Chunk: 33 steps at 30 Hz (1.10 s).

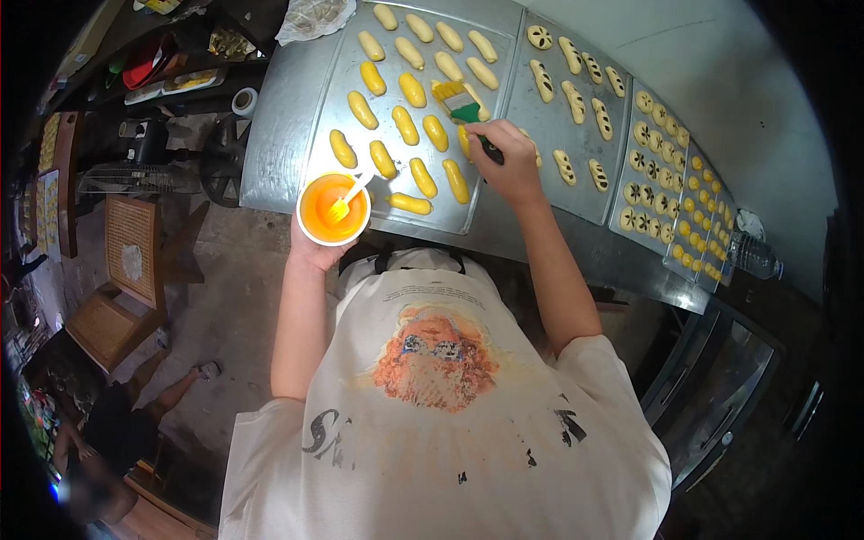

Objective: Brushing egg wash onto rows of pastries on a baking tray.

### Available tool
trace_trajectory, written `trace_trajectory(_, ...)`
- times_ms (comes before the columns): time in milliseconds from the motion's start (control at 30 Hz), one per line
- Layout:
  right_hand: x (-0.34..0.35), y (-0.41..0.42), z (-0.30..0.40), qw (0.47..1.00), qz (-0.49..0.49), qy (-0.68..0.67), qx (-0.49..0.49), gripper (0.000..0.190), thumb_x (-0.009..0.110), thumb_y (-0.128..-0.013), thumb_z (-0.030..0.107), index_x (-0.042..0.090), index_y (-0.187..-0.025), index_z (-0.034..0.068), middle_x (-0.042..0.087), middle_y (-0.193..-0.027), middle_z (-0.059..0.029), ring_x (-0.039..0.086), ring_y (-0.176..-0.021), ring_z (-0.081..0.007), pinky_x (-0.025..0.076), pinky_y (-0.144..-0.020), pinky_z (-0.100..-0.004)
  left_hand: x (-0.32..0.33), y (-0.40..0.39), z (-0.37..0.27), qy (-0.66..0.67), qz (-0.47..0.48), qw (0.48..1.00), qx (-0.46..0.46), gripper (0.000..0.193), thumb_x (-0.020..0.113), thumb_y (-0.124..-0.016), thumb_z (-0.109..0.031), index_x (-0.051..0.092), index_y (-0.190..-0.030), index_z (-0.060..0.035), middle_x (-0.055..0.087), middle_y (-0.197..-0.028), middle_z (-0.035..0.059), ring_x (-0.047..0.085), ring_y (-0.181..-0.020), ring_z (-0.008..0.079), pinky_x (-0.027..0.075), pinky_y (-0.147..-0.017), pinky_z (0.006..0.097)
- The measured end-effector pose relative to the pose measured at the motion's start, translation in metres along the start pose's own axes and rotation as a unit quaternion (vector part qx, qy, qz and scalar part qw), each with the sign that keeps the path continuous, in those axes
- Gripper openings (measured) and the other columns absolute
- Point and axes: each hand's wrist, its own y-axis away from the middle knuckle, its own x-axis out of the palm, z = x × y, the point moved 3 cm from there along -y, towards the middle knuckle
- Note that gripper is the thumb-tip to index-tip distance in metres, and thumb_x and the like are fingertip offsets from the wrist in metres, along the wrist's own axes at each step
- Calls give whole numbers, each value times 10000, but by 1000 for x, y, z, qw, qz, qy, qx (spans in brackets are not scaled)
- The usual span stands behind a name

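My left hand (314,251) holds a white cup (305,228) of orange-yellow liquid at the front edge of the metal table. A white plastic fork (351,194) leans in the cup. In my right hand (505,158) is a pastry brush (466,108) with a green ferrule end and dark handle; its yellow-coated bristles lie over a dough roll. Several elongated dough rolls (404,125) on the nearest metal tray (466,214) are glossy yellow. Those at the far end, such as this pale roll (409,52), look matte. The brush and my hand partly hide some rolls.
Right of my hand, another tray (540,135) carries dough pieces with dark toppings. Beyond it stand trays of small round pieces (646,196) and a clear plastic bottle (752,256). A plastic bag (314,19), a floor fan (142,179), a wooden chair (131,270) and a seated person (111,432) are leftward.
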Motion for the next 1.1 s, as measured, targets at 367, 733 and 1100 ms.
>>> trace_trajectory(367, -23, 35, 9, 995, 85, 59, 6, 155, 687, -765, 42, 680, -920, 47, 605, -789, -92, 591, -732, -258, 488, -652, -352, -10, 6, -4, 15, -22, 999, 23, 448, 453, -947, -425, 590, -1154, -52, 652, -1090, 152, 669, -957, 292, 579, -775, 456)
trace_trajectory(733, -31, -12, -22, 999, -17, 33, 37, 136, 672, -785, 43, 705, -917, 39, 670, -822, -113, 658, -739, -244, 520, -673, -315, -11, 5, 0, 66, -1, 998, 11, 450, 440, -947, -408, 576, -1204, -65, 633, -1153, 186, 635, -1031, 389, 554, -781, 520)
trace_trajectory(1100, -58, 45, -18, 995, 66, 49, 65, 143, 679, -790, 41, 698, -931, 28, 645, -785, -108, 625, -702, -229, 494, -638, -309, -2, -1, 17, 42, -6, 999, 14, 437, 451, -956, -411, 577, -1192, -64, 614, -1151, 218, 620, -1043, 396, 571, -733, 472)
